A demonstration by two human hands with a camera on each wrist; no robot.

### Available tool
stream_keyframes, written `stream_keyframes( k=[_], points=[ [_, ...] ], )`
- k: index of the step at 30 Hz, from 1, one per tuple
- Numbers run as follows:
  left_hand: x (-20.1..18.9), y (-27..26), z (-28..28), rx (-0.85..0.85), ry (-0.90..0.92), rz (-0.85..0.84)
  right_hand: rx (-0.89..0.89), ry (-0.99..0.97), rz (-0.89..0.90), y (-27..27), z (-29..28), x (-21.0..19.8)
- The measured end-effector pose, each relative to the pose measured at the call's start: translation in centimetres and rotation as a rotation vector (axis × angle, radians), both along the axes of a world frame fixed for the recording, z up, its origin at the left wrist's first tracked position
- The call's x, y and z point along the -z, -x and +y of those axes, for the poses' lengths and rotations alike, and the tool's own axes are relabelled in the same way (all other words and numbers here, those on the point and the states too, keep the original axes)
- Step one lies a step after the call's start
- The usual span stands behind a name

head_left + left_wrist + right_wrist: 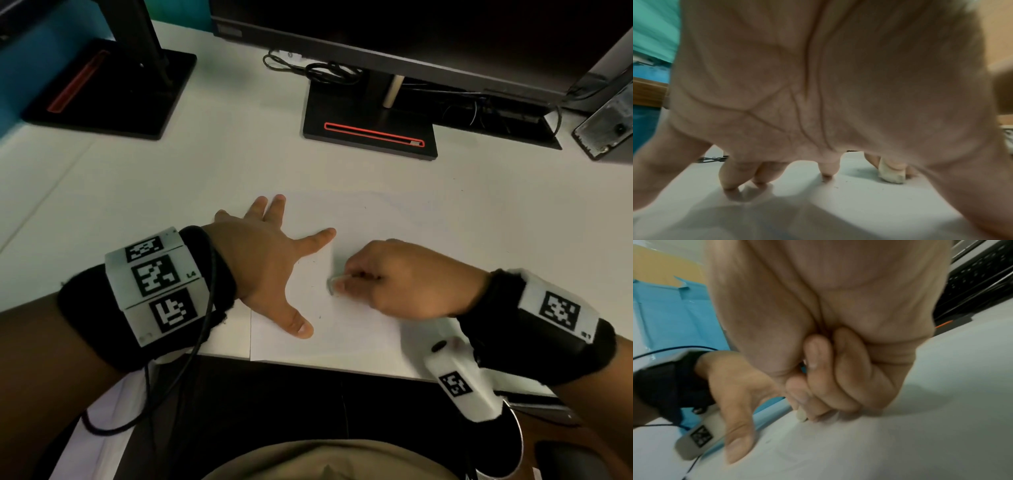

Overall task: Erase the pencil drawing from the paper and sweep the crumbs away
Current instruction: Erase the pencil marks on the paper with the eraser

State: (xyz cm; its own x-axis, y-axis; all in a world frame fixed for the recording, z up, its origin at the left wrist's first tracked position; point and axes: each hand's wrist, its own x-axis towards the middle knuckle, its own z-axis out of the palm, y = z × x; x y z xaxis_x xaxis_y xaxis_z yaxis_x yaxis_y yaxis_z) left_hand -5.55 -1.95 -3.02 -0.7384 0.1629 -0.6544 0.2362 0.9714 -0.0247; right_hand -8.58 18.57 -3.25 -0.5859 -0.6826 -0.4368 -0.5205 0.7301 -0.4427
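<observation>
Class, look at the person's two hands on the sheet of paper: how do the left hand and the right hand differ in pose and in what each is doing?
The left hand lies flat with fingers spread; the right hand is curled. The left hand holds nothing and presses the paper down; the right hand pinches a pale eraser whose tip meets the sheet. The left hand sits at the paper's left edge, partly on the desk; the right hand is nearer the middle. Both wear black wristbands with printed markers.

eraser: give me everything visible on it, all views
The eraser is a small off-white block, looks like soft rubber, its lower end greyed and rounded. The right hand pinches it between thumb and fingertips, tilted, with the worn end on the paper. Most of it is hidden by the fingers; only the tip shows in the head view and the right wrist view. Dark crumbs lie nearby.
</observation>
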Motion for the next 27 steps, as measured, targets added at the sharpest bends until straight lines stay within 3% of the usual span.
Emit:
stream_keyframes(
  k=[4, 8, 12, 16, 20, 24, 27],
  points=[
    [0.0, 0.0, 0.0, 0.005, 0.008, 0.01, -0.081, -0.016, -0.053, -1.3, -0.6, -0.2],
    [0.1, 0.0, 0.0, 0.006, 0.007, 0.01, -0.003, 0.004, -0.015, -0.1, -0.5, 0.0],
    [0.1, -0.1, 0.1, 0.014, 0.02, 0.012, -0.098, -0.001, -0.059, -1.6, -1.1, 0.0],
    [0.2, -0.1, 0.1, 0.02, 0.022, 0.018, -0.009, 0.032, 0.006, -0.3, -1.0, 0.2],
    [0.1, 0.0, 0.1, 0.015, 0.015, 0.013, -0.112, 0.008, -0.063, -1.7, -1.7, 0.1],
    [0.2, 0.0, 0.0, 0.015, 0.014, 0.021, -0.005, 0.041, -0.018, -0.3, -1.5, 0.2],
    [0.2, -0.1, 0.0, 0.014, 0.014, 0.019, -0.095, 0.033, -0.056, -1.4, -2.0, 0.0]
  ],
)
